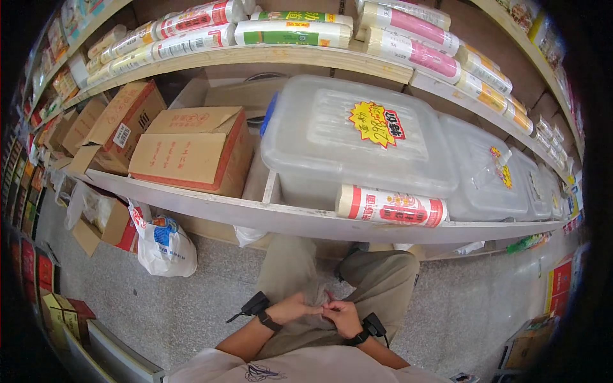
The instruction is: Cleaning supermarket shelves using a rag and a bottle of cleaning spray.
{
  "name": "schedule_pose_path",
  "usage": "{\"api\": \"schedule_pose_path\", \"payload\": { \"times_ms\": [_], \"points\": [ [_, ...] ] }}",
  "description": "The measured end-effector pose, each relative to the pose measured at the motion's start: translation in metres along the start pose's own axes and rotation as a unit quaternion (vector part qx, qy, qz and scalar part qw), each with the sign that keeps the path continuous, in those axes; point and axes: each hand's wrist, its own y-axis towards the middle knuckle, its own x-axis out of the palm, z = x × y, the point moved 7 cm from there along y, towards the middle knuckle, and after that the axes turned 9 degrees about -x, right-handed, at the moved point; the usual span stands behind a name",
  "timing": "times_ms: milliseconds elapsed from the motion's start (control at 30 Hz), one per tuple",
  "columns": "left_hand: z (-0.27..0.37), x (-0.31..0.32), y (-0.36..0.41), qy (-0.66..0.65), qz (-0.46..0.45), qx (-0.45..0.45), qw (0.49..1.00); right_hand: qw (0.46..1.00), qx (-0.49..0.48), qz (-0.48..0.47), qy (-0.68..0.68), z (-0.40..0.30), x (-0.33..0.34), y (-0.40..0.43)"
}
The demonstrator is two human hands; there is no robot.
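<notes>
Over my lap, my left hand (291, 309) and my right hand (343, 318) meet at the fingertips. Something thin and partly see-through seems to lie at the fingers, but it is too small and blurred to name. Each wrist carries a black strap with a small black device. In front of my knees, a paper-wrapped pack of dried noodles (392, 207) with red print lies along the front board of the low shelf (287, 221). Behind it stands a large translucent plastic bin (311, 158) with its lid on and a yellow starburst price tag (377, 124).
Cardboard cartons (179, 153) stand left of the bin, and more lidded bins (488, 167) run right. Packs of noodles (292, 36) fill the shelf above. A white plastic bag (167, 249) and an opened carton (107, 225) sit on the speckled floor (215, 277).
</notes>
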Motion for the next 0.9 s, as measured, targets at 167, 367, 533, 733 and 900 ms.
{"api": "schedule_pose_path", "payload": {
  "times_ms": [167,367,533,733,900],
  "points": [
    [-0.009,0.000,0.008,0.005,-0.003,-0.003,1.000,0.998,0.046,0.027,0.035,0.006,-0.005,-0.009],
    [0.026,0.037,0.014,0.010,-0.039,0.083,0.996,0.991,0.037,0.096,0.087,0.005,-0.032,-0.016],
    [0.047,0.043,0.006,0.080,0.068,0.091,0.990,0.998,-0.025,0.040,-0.038,-0.014,-0.051,-0.009],
    [0.074,0.043,-0.025,0.219,0.173,0.260,0.924,0.975,-0.124,-0.034,-0.179,-0.060,-0.040,0.002],
    [0.049,0.041,-0.022,0.380,0.170,0.306,0.856,0.952,-0.174,-0.052,-0.247,-0.089,-0.039,-0.002]
  ]
}}
